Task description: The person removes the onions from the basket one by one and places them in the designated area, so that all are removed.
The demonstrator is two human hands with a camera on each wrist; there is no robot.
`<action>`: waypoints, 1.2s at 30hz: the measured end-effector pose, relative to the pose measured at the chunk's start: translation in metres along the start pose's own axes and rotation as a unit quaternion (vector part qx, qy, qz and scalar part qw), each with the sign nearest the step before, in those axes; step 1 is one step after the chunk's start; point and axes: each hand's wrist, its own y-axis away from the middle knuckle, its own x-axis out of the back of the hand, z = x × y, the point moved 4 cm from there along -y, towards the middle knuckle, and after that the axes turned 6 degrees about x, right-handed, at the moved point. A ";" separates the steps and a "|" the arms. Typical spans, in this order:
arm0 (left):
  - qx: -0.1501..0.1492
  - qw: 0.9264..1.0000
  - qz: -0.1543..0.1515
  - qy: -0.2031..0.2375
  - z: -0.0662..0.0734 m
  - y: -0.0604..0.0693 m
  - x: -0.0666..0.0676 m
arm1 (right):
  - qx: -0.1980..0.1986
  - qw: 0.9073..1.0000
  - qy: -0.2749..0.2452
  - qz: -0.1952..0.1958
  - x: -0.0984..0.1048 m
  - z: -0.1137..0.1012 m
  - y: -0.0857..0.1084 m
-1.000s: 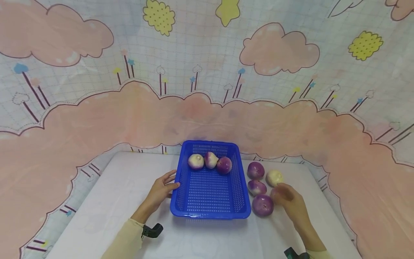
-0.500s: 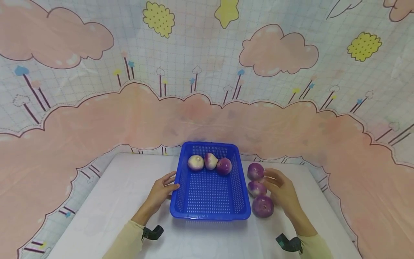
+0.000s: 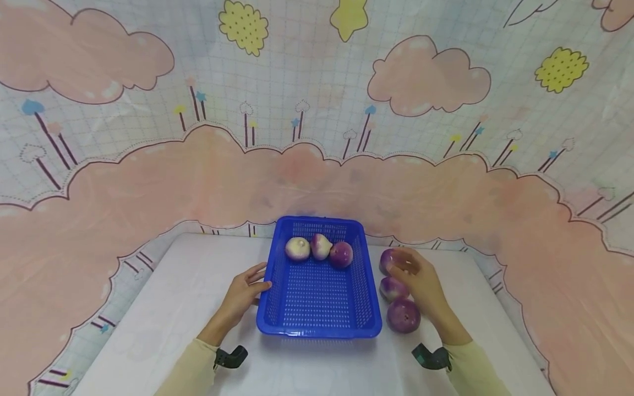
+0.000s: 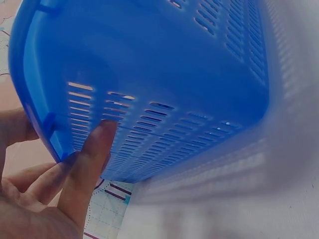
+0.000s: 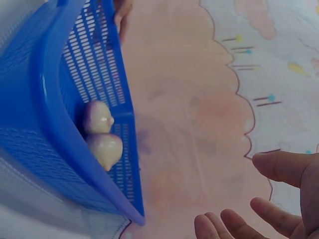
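My spread right hand [image 3: 421, 281] has come left, within grasp of the far round purple onion [image 3: 386, 259]; my left hand [image 3: 239, 296] grips the blue plastic basket [image 3: 317, 302].

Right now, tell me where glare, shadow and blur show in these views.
Head view: small glints on the glossy bulbs in the blue basket, a soft shadow beneath its near edge. Left wrist view: the basket's shadow lies blurry on the white table. Right wrist view: a bright streak on the basket's rim.
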 end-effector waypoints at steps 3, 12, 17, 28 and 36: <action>0.003 1.000 0.001 0.000 -0.001 0.000 0.002 | -0.005 1.000 -0.007 -0.003 -0.002 0.000 -0.004; 0.003 1.000 -0.003 0.005 -0.001 0.000 0.008 | -0.028 1.000 -0.014 -0.004 -0.006 -0.007 -0.014; 0.004 1.000 -0.006 0.005 -0.001 0.003 0.011 | -0.034 0.998 -0.046 -0.001 -0.007 -0.011 -0.021; 0.004 1.000 0.001 -0.008 -0.002 0.003 0.021 | -0.051 0.997 -0.058 -0.002 -0.011 -0.015 -0.029; 0.016 1.000 0.015 -0.013 -0.006 0.004 0.031 | -0.013 0.996 -0.088 -0.004 -0.020 -0.022 -0.037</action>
